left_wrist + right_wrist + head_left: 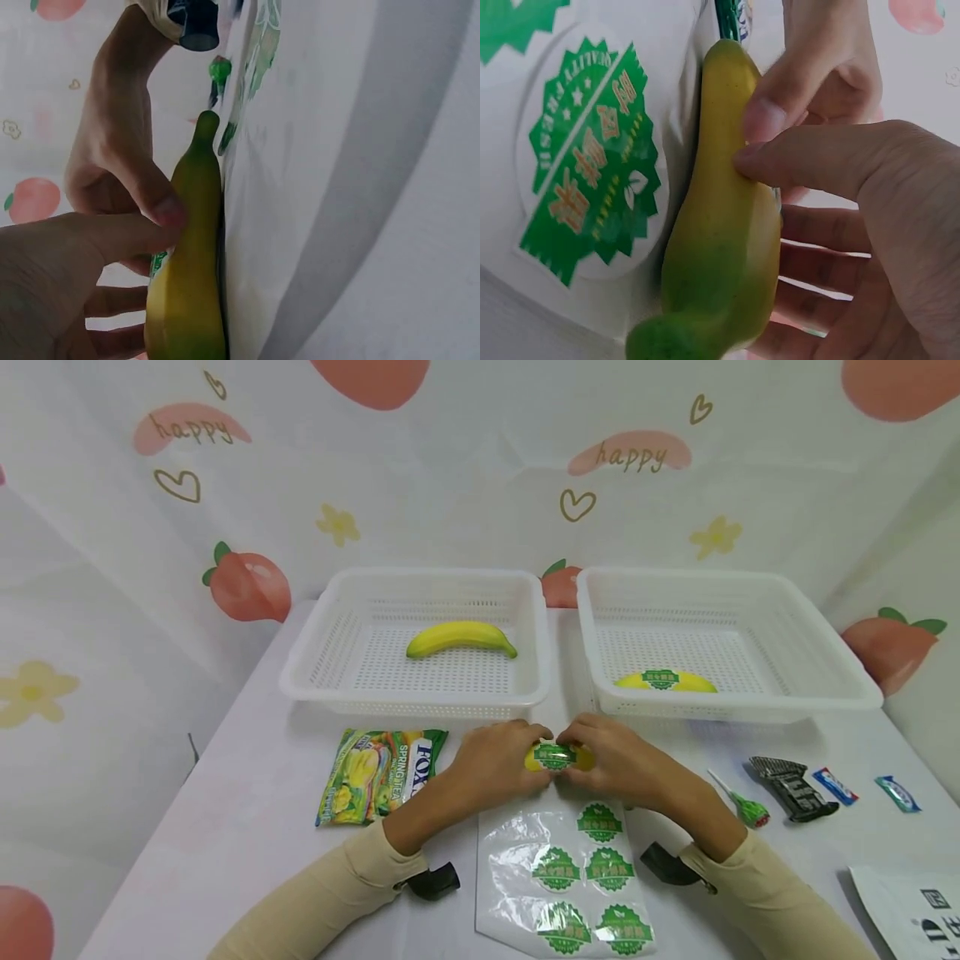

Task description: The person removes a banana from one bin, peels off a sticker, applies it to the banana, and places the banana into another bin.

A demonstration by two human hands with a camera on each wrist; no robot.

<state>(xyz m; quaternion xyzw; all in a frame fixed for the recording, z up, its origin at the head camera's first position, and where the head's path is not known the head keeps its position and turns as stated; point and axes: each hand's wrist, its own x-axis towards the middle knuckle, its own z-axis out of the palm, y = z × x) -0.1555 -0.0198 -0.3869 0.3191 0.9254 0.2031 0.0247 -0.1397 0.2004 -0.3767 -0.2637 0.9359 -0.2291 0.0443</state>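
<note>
Both hands hold a yellow banana (558, 757) on the table in front of the two baskets. A green round sticker (554, 755) sits on its middle. My left hand (498, 762) grips its left end, thumb on the peel (187, 247). My right hand (615, 760) grips its right end, thumb pressed on the banana (720, 225). Just below lies a clear sticker sheet (570, 877) with several green stickers, one large in the right wrist view (592, 180).
Two white baskets stand behind: the left one (300, 672) holds a plain banana (461, 637), the right one (825, 693) a stickered banana (664, 680). A candy bag (378, 774) lies left; a lollipop (742, 802), a dark wrapper (793, 787) and small sweets (834, 785) lie right.
</note>
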